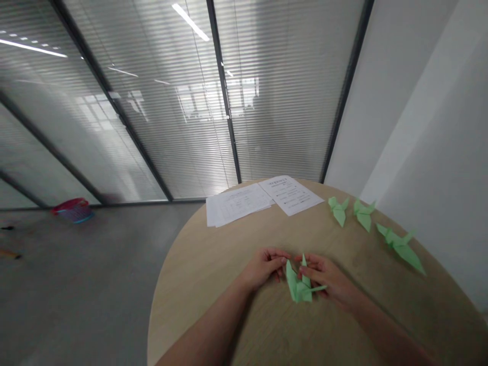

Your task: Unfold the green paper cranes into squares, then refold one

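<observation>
A light green paper crane point(299, 291) is held between my hands, just above the front part of the round table. My right hand point(324, 277) grips it from the right, with the thumb on the upright wing and the other fingers behind. My left hand point(267, 267) is at its left side, thumb and forefinger pinched at the tip of the left pointed part. The other fingers of the left hand are curled. A thin point of the crane sticks out to the right, below my right thumb.
The round wooden table point(190, 274) bears several printed sheets point(244, 203) at its far edge. Three more green paper cranes point(364, 216) stand along its right side, close to the white wall point(430, 152). A red and blue basket point(74, 209) sits on the floor at left, by the glass partition.
</observation>
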The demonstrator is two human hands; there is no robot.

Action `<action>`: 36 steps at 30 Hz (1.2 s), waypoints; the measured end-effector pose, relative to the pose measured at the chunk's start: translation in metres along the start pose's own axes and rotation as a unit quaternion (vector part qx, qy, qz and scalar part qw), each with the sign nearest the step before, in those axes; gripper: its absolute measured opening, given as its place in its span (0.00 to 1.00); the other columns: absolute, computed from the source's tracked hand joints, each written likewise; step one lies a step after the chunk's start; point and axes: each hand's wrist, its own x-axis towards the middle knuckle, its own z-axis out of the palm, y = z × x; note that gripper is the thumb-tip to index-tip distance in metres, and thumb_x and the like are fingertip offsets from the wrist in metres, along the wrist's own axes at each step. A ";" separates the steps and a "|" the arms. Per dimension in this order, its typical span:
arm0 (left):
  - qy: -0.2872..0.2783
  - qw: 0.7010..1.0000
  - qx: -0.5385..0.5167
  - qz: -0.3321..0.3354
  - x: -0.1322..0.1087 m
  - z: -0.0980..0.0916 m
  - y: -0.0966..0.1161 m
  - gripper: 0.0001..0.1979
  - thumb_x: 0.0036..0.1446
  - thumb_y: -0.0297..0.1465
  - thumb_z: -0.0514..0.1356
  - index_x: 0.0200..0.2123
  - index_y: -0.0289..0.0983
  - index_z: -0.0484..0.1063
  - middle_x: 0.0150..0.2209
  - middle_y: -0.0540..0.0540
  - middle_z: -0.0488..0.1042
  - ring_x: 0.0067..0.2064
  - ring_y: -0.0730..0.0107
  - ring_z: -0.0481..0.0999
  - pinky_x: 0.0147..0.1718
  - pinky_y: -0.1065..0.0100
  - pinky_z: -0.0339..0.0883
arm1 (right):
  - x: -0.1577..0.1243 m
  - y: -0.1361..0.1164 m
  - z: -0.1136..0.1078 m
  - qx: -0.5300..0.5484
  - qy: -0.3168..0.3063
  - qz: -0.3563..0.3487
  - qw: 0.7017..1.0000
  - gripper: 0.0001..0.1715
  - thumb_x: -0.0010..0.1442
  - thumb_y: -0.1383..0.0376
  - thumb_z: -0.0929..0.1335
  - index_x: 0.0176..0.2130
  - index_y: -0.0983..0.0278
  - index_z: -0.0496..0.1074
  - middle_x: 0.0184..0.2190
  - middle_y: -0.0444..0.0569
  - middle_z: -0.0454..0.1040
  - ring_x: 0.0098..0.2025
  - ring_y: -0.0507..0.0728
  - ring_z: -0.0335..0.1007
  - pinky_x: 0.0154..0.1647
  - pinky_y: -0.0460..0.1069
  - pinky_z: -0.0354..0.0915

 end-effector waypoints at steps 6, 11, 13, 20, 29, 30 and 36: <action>-0.020 1.000 -0.013 -0.015 0.001 -0.003 0.000 0.30 0.46 0.48 0.76 0.44 0.31 0.81 0.28 0.46 0.77 0.26 0.75 0.71 0.24 0.73 0.65 | 0.001 0.000 -0.001 0.033 0.006 -0.009 0.999 0.43 0.47 0.42 0.77 0.51 0.67 0.71 0.32 0.45 0.75 0.17 0.44 0.57 0.13 0.40 0.48; -0.027 0.999 -0.027 -0.019 -0.002 -0.005 0.005 0.29 0.45 0.45 0.77 0.45 0.31 0.81 0.32 0.44 0.79 0.28 0.73 0.73 0.26 0.72 0.65 | 0.000 -0.003 -0.001 0.035 0.003 -0.012 0.999 0.41 0.48 0.43 0.77 0.51 0.67 0.72 0.32 0.45 0.76 0.17 0.44 0.57 0.13 0.40 0.49; -0.032 0.999 -0.031 -0.019 -0.001 -0.005 0.005 0.29 0.45 0.44 0.77 0.45 0.31 0.81 0.32 0.44 0.79 0.28 0.73 0.74 0.26 0.73 0.65 | 0.000 -0.003 -0.001 0.035 0.003 -0.013 0.999 0.40 0.48 0.44 0.77 0.51 0.67 0.72 0.32 0.45 0.77 0.17 0.44 0.58 0.13 0.41 0.49; -0.036 0.999 -0.014 -0.017 0.002 -0.008 0.005 0.28 0.45 0.46 0.77 0.43 0.31 0.81 0.30 0.44 0.78 0.28 0.73 0.73 0.26 0.73 0.65 | 0.003 -0.001 -0.001 0.041 -0.002 -0.015 0.999 0.41 0.48 0.43 0.78 0.51 0.67 0.72 0.32 0.46 0.77 0.17 0.45 0.59 0.13 0.41 0.50; -0.030 1.000 -0.004 -0.005 -0.005 -0.002 0.010 0.28 0.46 0.45 0.77 0.45 0.33 0.80 0.35 0.43 0.81 0.29 0.72 0.76 0.25 0.74 0.66 | 0.004 0.002 0.000 0.027 -0.013 -0.020 0.999 0.41 0.48 0.42 0.77 0.50 0.66 0.72 0.32 0.46 0.77 0.16 0.45 0.59 0.13 0.41 0.53; -0.029 1.000 0.000 -0.002 -0.005 -0.002 0.011 0.27 0.47 0.45 0.76 0.44 0.33 0.80 0.34 0.43 0.81 0.29 0.73 0.75 0.25 0.74 0.66 | 0.005 0.002 0.000 0.024 -0.014 -0.020 0.999 0.42 0.48 0.42 0.77 0.50 0.66 0.72 0.32 0.46 0.77 0.16 0.45 0.60 0.13 0.42 0.54; -0.012 1.000 0.010 0.005 -0.003 0.000 0.009 0.25 0.48 0.49 0.75 0.36 0.32 0.79 0.28 0.47 0.76 0.26 0.74 0.72 0.24 0.73 0.66 | 0.005 0.002 0.000 0.021 -0.010 -0.020 1.000 0.41 0.48 0.41 0.77 0.49 0.66 0.71 0.33 0.47 0.77 0.17 0.46 0.61 0.14 0.42 0.56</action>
